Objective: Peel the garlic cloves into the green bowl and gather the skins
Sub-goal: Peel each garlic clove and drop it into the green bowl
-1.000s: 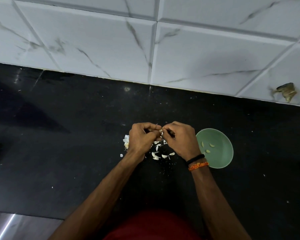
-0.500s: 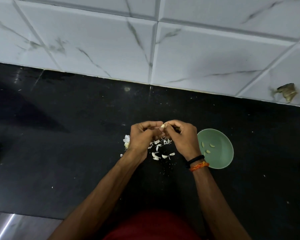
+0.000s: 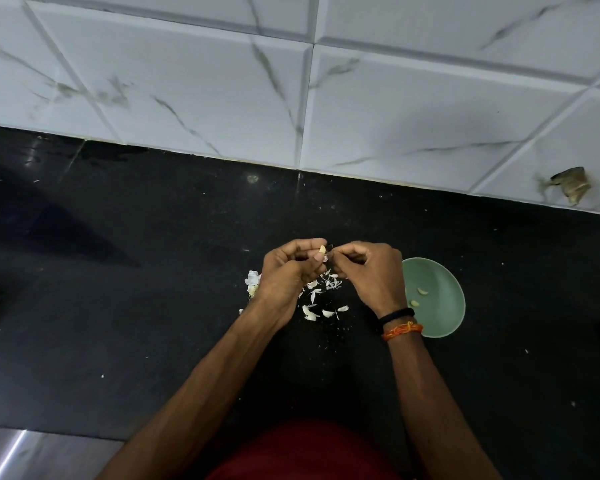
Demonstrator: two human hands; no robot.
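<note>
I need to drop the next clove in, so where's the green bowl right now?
In the head view, the green bowl sits on the black counter just right of the right hand, partly hidden behind its wrist.

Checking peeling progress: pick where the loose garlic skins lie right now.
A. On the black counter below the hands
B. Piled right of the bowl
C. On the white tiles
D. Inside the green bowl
A: the garlic skins lie scattered on the black counter under the hands, while the green bowl holds only cloves.
</note>
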